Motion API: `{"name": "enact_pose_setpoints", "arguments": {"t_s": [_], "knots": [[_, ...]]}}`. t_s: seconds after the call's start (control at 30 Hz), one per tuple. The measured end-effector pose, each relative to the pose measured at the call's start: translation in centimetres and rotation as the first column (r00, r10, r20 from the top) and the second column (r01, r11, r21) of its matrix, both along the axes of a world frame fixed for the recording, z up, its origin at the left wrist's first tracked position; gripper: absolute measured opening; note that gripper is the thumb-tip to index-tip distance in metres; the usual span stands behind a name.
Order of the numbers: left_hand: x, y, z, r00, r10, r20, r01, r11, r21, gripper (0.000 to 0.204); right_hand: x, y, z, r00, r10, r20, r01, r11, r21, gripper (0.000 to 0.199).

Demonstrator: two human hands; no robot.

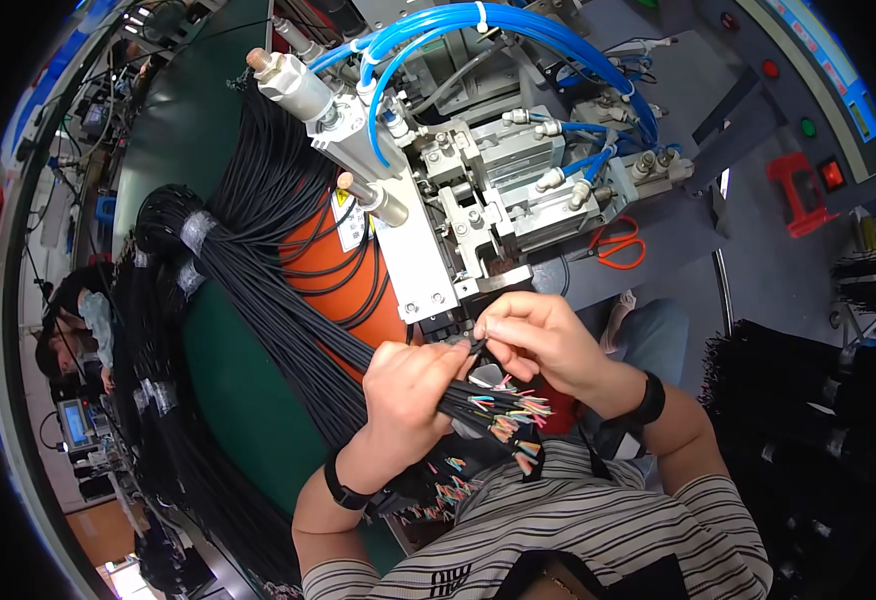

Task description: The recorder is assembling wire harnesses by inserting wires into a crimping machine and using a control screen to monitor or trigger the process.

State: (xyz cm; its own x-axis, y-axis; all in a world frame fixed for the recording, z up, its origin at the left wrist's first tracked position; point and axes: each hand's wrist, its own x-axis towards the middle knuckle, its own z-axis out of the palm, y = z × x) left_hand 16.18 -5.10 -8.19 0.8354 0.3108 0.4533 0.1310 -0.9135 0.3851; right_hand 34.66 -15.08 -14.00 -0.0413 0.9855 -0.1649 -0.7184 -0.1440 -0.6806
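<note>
Close in front of the metal clamping machine [474,225], my two hands meet. My left hand [408,385] is closed, thumb toward the machine, on a black cable [477,347] whose end lies between the hands. The fingertips of my right hand [546,340] pinch at that same end; fingers cover most of it. Below my left hand, a bundle of black cables [288,305] ends in stripped, fanned-out coloured wires [503,412]. More coloured wire ends [450,487] hang lower, near my striped shirt.
Blue air hoses [518,18] arch over the machine. Orange-handled scissors [618,245] lie on the grey bench to its right. A control panel [838,90] with buttons stands at far right. Tied cable bundles [163,400] lie along the green table [223,400]. Another person [78,325] is at far left.
</note>
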Motion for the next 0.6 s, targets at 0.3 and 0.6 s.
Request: {"name": "enact_pose_setpoints", "arguments": {"t_s": [0.3,0.6], "knots": [[-0.1,-0.3,0.4,0.999,0.032,-0.038,-0.037,0.992,-0.118,0.02,-3.6,-0.7,1.9,0.655,-0.396,0.644,0.175,0.908,0.381,0.032],[0.0,-0.2,0.3,0.999,0.047,-0.021,-0.05,0.986,-0.157,0.017,-2.0,-0.4,1.0,0.822,-0.278,0.497,0.145,0.946,0.29,0.028]]}}
